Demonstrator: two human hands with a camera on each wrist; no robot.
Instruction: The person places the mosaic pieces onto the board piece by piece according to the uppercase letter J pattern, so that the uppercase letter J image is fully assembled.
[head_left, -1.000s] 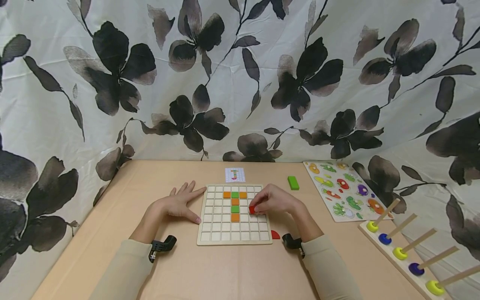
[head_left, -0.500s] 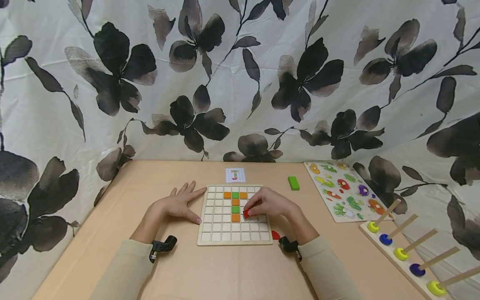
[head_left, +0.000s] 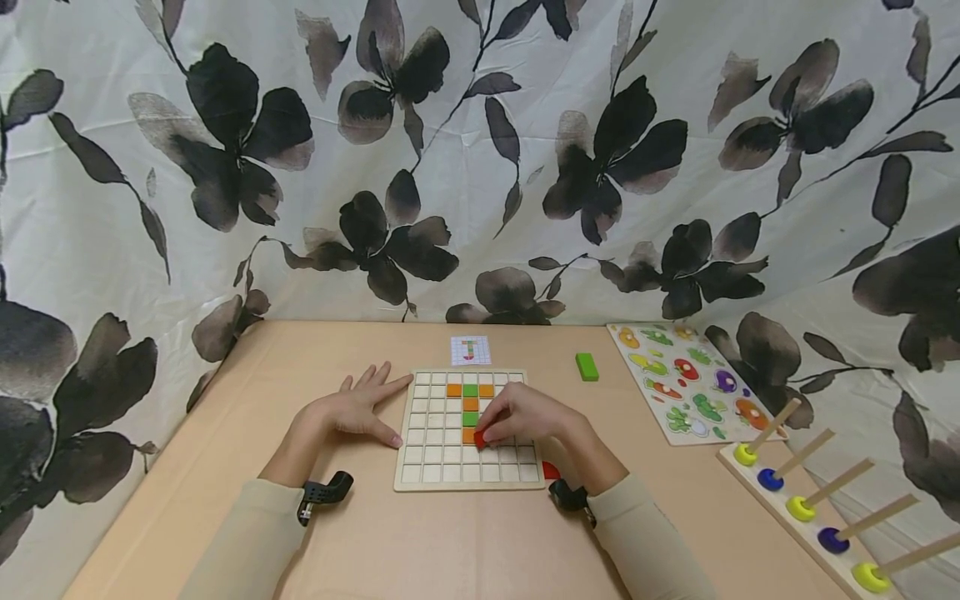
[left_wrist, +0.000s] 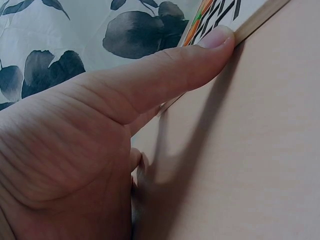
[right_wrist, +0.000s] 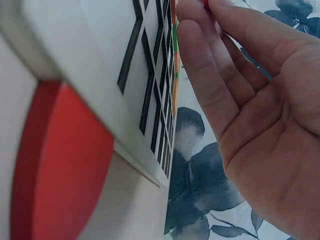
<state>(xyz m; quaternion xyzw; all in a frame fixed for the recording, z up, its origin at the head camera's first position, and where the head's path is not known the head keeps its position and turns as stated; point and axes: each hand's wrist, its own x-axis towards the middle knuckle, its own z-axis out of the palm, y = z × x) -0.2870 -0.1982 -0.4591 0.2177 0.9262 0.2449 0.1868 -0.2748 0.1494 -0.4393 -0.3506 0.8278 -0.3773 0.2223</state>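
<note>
A white grid board (head_left: pixel 438 475) lies on the table, with several orange and green squares set in a T shape. My right hand (head_left: pixel 528 417) pinches a small red piece (head_left: pixel 481 439) over the board, right beside the lowest orange square (head_left: pixel 468 435). My left hand (head_left: pixel 348 412) rests at the board's left edge, fingers spread; in the left wrist view its thumb (left_wrist: pixel 200 60) touches the board's side. Another red piece (right_wrist: pixel 65 165), with a curved edge, lies against the board's right side in the right wrist view.
A small pattern card (head_left: pixel 470 350) lies behind the board. Right of it is a green block (head_left: pixel 587 367). Farther right are a picture board of fruit and vegetables (head_left: pixel 660 429) and a rack (head_left: pixel 810 529) of upright pegs with yellow and blue rings. Floral cloth hangs behind.
My right hand has moved left and slightly toward me across the board, carrying the red piece to the lowest orange square. The left hand has stayed in place.
</note>
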